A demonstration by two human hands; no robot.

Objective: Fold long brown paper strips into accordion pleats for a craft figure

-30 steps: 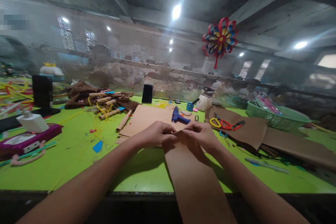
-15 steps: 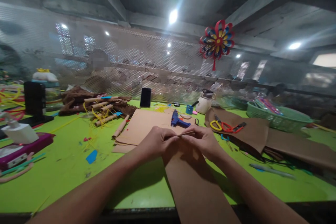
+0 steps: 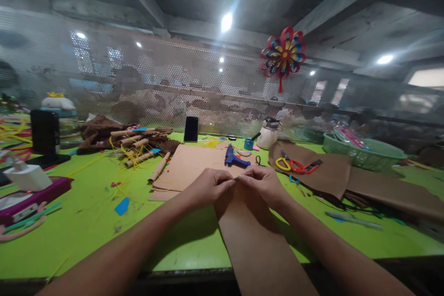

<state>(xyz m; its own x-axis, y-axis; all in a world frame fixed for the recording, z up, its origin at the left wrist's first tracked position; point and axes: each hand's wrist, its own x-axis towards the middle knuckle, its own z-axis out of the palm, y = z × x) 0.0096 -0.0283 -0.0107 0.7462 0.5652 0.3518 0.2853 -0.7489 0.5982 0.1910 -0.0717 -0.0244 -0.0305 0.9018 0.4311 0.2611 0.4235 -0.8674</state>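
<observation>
A long strip of brown kraft paper (image 3: 256,240) runs from my hands over the table's front edge toward me. At its far end, my left hand (image 3: 211,185) pinches the paper's edge between thumb and fingers. Close beside it, my right hand (image 3: 263,185) pinches the same edge, the fingertips of both almost meeting. Just beyond my hands, a blue glue gun (image 3: 236,157) lies on flat sheets of brown card (image 3: 190,162). Scissors with red handles (image 3: 301,166) and a yellow-handled pair (image 3: 282,163) rest on more brown paper (image 3: 333,175) to the right.
On the left are a purple power strip (image 3: 45,196) with a white charger (image 3: 29,178), a phone on a stand (image 3: 45,132) and rolled paper tubes (image 3: 138,145). A white jug (image 3: 268,134) and a green basket (image 3: 367,152) stand farther back. A pen (image 3: 354,220) lies at right.
My right hand's fingers have closed in over the paper's edge, nearer to my left fingertips. The left hand stays nearly in place. The whole view has shifted slightly.
</observation>
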